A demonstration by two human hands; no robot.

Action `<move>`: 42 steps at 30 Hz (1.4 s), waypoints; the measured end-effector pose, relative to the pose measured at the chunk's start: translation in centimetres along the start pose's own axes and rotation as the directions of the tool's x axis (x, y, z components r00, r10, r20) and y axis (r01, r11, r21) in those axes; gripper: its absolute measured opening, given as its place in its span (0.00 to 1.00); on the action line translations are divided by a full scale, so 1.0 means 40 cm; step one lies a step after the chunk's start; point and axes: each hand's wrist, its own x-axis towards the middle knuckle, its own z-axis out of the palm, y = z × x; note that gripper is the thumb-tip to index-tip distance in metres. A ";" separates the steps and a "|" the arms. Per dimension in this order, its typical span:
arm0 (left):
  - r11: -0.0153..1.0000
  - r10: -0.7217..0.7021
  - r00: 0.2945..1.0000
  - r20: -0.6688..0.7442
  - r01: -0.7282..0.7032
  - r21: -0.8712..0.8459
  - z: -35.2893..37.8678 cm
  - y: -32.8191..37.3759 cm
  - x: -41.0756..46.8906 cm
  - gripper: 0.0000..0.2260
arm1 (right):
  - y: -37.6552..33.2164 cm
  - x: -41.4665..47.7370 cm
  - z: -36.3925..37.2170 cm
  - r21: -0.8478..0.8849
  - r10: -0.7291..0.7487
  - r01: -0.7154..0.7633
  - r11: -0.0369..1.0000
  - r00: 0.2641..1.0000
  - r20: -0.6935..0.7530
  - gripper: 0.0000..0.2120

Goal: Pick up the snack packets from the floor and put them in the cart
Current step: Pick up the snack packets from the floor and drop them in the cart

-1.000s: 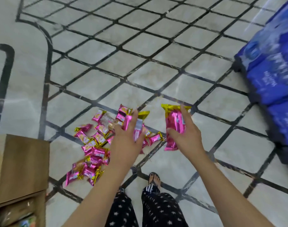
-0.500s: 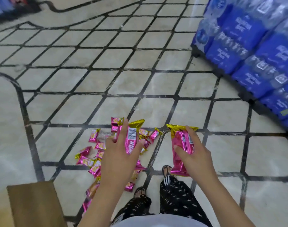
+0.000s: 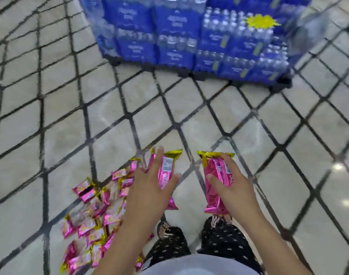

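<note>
Pale marble floor (image 3: 50, 116) crossed by dark diamond lines fills my feed, with a stack of blue shrink-wrapped water-bottle packs (image 3: 177, 36) at its far side. Nearer than that stack I count two long pink foil snack packets with gold ends, both off the floor. The left hand (image 3: 149, 189) pinches the left packet (image 3: 167, 175) between thumb and fingers. The right hand (image 3: 236, 187) clasps the right packet (image 3: 214, 175). Down-left of the stack, well over a dozen small pink-and-gold packets (image 3: 94, 211) lie heaped. I see one white barcode label (image 3: 167, 165) and one yellow starburst sticker (image 3: 262, 21). All print is too blurred to read.
</note>
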 end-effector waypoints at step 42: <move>0.533 0.639 0.362 0.679 -0.844 -0.051 1.196 1.294 -0.614 0.30 | 1.214 -0.616 -1.106 0.706 0.784 -0.353 0.614 0.377 -0.494 0.29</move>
